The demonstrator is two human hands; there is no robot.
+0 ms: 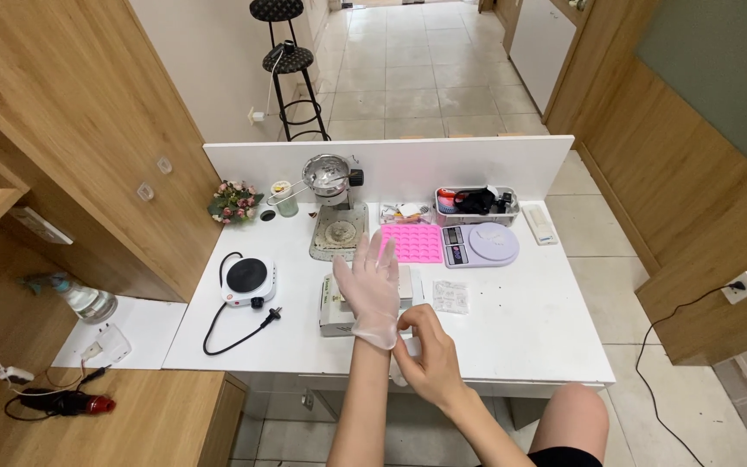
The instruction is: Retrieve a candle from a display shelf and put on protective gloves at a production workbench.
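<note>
My left hand [371, 288] is raised over the white desk [520, 329] with its fingers spread, covered by a thin clear glove. My bare right hand [428, 355] pinches the glove's cuff at the left wrist. Under the left hand lies a white box [333, 311]. A small packet [450, 296] rests just to the right. Farther back are a pink silicone mould [414, 242] and a round-topped kitchen scale [482, 244].
A small electric hot plate [249, 280] with an unplugged black cord sits at the left. A metal pot [328, 173], a glass jar [286, 201], a flower posy [233, 201] and a tray of items [475, 204] line the back panel. My knee [574, 419] shows under the desk.
</note>
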